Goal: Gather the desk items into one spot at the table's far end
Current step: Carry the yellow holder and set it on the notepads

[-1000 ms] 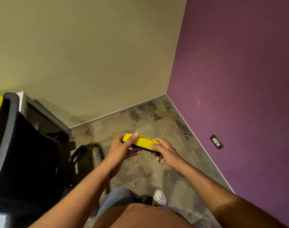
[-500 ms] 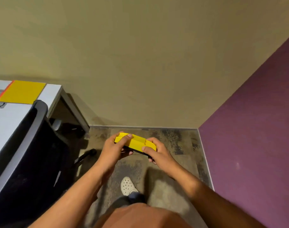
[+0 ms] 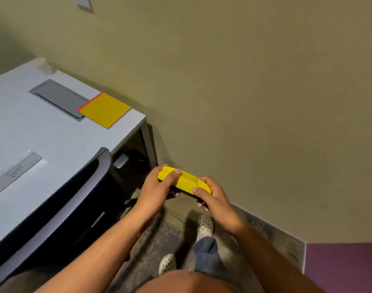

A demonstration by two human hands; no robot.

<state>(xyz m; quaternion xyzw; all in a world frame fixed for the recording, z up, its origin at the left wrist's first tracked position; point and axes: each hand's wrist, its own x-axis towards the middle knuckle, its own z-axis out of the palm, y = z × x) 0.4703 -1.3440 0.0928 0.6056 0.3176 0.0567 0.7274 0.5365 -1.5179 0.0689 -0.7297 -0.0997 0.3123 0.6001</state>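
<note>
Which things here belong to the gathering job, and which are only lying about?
Job:
- yellow stapler, held by left hand and right hand
- yellow notepad
- clear ruler
- table

Lying about:
- office chair
- grey cable hatch

Both hands, left (image 3: 154,188) and right (image 3: 212,197), grip yellow block (image 3: 184,181) over floor; bench (image 3: 53,134) with yellow pad (image 3: 104,109) at 10 o'clock.
</note>
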